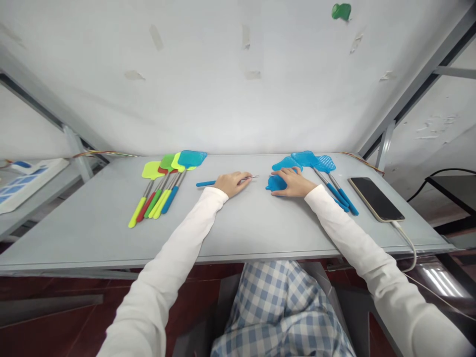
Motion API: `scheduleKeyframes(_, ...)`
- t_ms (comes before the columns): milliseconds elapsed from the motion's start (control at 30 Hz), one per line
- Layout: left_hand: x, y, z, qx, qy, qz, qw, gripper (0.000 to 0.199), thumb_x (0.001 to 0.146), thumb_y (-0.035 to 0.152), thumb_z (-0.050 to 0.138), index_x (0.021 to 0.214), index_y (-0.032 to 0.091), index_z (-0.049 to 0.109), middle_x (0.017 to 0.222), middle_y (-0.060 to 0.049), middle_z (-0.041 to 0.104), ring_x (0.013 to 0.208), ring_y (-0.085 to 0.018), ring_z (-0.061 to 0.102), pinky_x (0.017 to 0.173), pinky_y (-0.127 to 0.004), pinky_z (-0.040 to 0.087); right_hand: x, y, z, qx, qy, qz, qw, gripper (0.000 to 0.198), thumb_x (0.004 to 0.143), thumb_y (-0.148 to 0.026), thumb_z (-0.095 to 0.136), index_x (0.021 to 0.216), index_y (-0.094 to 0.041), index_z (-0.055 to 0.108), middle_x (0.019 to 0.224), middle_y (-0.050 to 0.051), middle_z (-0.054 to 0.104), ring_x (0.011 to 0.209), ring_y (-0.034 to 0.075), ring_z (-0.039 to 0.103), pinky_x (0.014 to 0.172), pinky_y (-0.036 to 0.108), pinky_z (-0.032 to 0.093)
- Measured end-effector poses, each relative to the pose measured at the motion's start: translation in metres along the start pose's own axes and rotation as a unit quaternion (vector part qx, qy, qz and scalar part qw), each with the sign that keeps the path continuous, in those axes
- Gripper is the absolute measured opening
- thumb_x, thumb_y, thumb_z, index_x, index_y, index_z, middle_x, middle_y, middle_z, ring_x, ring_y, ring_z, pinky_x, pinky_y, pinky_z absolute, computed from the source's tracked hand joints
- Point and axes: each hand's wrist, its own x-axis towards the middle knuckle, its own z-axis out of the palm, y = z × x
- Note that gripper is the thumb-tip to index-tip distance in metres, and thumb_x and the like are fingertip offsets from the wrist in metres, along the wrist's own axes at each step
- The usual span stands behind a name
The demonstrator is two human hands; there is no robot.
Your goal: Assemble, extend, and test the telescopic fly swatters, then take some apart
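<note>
My left hand [232, 184] is closed around the metal rod of a blue fly swatter handle [206, 183]; the blue grip sticks out to the left and the bare rod tip points right. In my right hand [295, 183] is a loose blue fly swatter head [276, 183], its narrow end to the left. A gap separates the rod tip from the head. Just behind my right hand lie several whole blue fly swatters [305, 158], their handles slanting toward the front right. Part of them is hidden by my hand and sleeve.
Several yellow, green, red and blue fly swatters [159, 191] lie at the left of the grey table [245, 233]. A phone [375, 199] with a white cable [407, 238] lies at the right. A white wall stands behind; grey metal posts rise at both sides.
</note>
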Motion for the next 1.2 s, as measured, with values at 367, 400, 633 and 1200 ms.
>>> scheduleKeyframes(367,-0.004,0.004,0.000,0.005,0.007,0.028,1.000,0.035,0.092,0.050,0.040,0.108,0.034,0.068,0.086,0.004,0.069,0.079,-0.013,0.063,0.060,-0.024,0.037,0.009,-0.004,0.000,0.006,0.152,-0.017,0.988,0.039,0.087,-0.052,0.054,0.111,-0.021,0.059,0.104,0.009,0.055,0.096,0.023,0.050,0.085,0.036,0.031)
scheduleKeyframes(400,-0.004,0.004,0.000,0.003,0.007,0.029,1.000,0.036,0.092,0.050,0.040,0.108,0.034,0.068,0.087,0.003,0.070,0.079,-0.013,0.063,0.060,-0.024,0.038,0.009,-0.006,-0.001,0.005,0.161,-0.024,0.987,0.035,0.089,-0.048,0.052,0.110,-0.021,0.059,0.103,0.008,0.056,0.095,0.023,0.050,0.084,0.036,0.030)
scheduleKeyframes(633,-0.003,0.011,0.000,-0.007,0.003,0.034,0.999,0.039,0.091,0.049,0.038,0.109,0.031,0.068,0.090,0.000,0.072,0.079,-0.014,0.064,0.062,-0.024,0.039,0.009,-0.015,-0.008,-0.016,0.203,0.010,0.979,0.026,0.094,-0.037,0.045,0.102,-0.022,0.064,0.091,0.006,0.065,0.089,0.021,0.052,0.083,0.036,0.026)
scheduleKeyframes(1200,-0.002,0.020,0.000,-0.067,-0.007,0.012,0.998,0.038,0.091,0.052,0.038,0.107,0.033,0.067,0.096,0.002,0.073,0.088,-0.016,0.066,0.069,-0.026,0.043,0.006,-0.014,-0.015,0.021,0.235,0.009,0.972,0.030,0.095,-0.039,0.042,0.092,-0.025,0.069,0.088,0.003,0.066,0.085,0.019,0.053,0.082,0.036,0.024)
